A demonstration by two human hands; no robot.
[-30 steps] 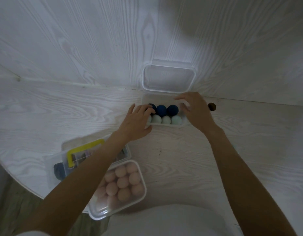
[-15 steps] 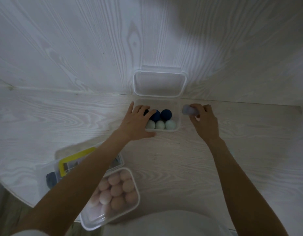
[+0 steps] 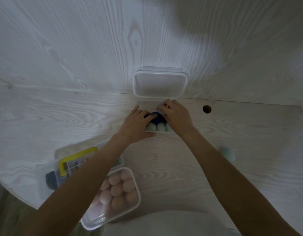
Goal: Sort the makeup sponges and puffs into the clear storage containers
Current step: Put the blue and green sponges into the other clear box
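A small clear container stands at the back of the table, its hinged lid upright against the wall. Inside sit dark blue sponges behind a row of pale mint sponges. My left hand grips the container's left end, fingers lying over the sponges. My right hand is over the right end, fingertips closed on a pale sponge just inside the back right corner. A blurred loose mint sponge lies on the table to the right.
Near the front left edge, a clear container is full of peach sponges. Behind it is a clear box with a yellow handle and dark items inside. A round hole pierces the tabletop at the back right.
My right hand has moved left from beside the container to over its right end, carrying the pale sponge. The left hand has stayed on the container.
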